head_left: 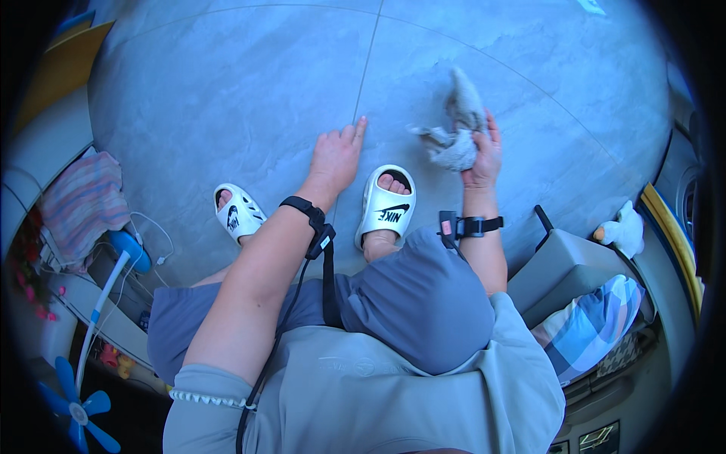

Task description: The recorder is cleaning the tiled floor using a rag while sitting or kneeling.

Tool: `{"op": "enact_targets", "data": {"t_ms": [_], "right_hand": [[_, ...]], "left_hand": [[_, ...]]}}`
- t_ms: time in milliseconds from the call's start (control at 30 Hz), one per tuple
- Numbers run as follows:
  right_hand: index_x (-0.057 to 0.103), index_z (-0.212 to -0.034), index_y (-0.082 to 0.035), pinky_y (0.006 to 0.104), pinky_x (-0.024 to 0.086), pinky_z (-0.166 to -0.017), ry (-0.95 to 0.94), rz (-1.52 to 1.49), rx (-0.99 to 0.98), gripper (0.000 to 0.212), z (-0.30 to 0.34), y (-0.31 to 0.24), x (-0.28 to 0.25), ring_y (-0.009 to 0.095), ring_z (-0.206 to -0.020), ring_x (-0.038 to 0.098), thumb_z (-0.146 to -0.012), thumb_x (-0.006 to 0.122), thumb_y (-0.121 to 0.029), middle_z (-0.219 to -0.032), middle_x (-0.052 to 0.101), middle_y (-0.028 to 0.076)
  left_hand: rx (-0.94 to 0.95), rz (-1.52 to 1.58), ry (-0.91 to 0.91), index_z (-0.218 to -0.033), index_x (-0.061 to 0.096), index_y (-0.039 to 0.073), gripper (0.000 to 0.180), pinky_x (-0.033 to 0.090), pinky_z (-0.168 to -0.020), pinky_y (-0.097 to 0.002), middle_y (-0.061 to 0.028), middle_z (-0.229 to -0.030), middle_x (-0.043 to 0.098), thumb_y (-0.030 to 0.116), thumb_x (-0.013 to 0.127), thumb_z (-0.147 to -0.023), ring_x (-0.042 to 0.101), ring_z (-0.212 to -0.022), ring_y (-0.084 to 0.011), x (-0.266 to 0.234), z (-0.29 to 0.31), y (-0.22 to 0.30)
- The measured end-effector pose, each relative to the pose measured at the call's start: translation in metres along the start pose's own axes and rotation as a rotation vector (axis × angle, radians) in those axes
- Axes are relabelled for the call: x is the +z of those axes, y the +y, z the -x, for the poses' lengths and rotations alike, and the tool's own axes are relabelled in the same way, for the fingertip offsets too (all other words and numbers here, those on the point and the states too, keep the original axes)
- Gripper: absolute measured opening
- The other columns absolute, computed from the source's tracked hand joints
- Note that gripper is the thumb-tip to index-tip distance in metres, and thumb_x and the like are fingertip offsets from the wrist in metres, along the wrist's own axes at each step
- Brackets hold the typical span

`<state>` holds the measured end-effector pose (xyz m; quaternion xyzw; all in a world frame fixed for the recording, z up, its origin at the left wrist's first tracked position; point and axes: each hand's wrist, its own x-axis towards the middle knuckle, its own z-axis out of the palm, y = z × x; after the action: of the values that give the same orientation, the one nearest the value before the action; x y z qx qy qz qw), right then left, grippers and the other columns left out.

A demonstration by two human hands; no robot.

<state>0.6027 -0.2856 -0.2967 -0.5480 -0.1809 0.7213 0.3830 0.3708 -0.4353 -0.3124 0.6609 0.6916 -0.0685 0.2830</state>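
A crumpled grey-white cloth (452, 151) hangs from my right hand (486, 157), whose fingers are closed on its right side. One end of the cloth sticks up and away from me, and a loose corner points left. My left hand (336, 159) reaches over the grey floor (249, 98) with its index finger stretched forward beside a tile seam. Its other fingers are bent, and I see nothing held in it. Below the hands are my feet in white slides, the right slide (388, 204) nearer to the cloth and the left slide (237, 211) further left.
At the left stand a blue fan (79, 413), a striped pink and blue cloth (87, 200) and loose white cables (162, 253). A grey box-like seat (563, 261), a checked pillow (597, 325) and a white plush toy (625, 230) are at the right.
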Motion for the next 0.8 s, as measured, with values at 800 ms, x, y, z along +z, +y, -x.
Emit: {"op": "enact_targets", "data": {"t_ms": [800], "right_hand": [[0.062, -0.133, 0.0, 0.0446, 0.041, -0.115, 0.332, 1.136, -0.876, 0.054, -0.022, 0.03, -0.068, 0.038, -0.136, 0.054, -0.08, 0.051, 0.007, -0.136, 0.061, 0.022]], "left_hand": [[0.008, -0.159, 0.076, -0.155, 0.041, 0.004, 0.066, 0.054, -0.076, -0.0475, -0.018, -0.114, 0.067, 0.001, 0.051, -0.089, 0.068, -0.089, -0.0355, -0.041, -0.062, -0.089]]}}
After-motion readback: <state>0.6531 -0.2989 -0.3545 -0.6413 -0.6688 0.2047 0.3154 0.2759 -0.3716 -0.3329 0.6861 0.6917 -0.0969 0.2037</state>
